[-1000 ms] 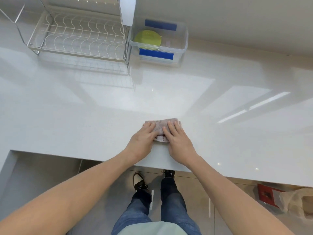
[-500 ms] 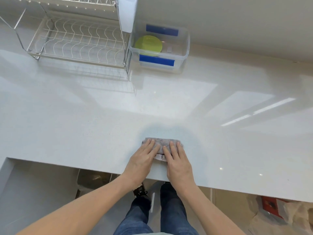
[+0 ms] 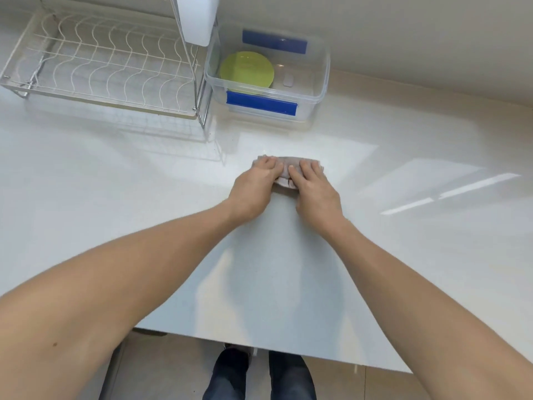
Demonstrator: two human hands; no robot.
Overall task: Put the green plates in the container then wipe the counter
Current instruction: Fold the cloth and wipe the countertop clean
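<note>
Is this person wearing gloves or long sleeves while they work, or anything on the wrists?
No. The left hand and right hand are bare, with no gloves, rings, watch or bracelet visible. Both forearms are uncovered as far as the picture shows, so no sleeve appears. There is one small dark mark on the left forearm.

One head-worn view looks steeply down, forward across the counter, probably from close above

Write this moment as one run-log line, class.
phase: wiping | left hand and right hand: flat on cloth | counter: mid-wipe | green plates: in container
</note>
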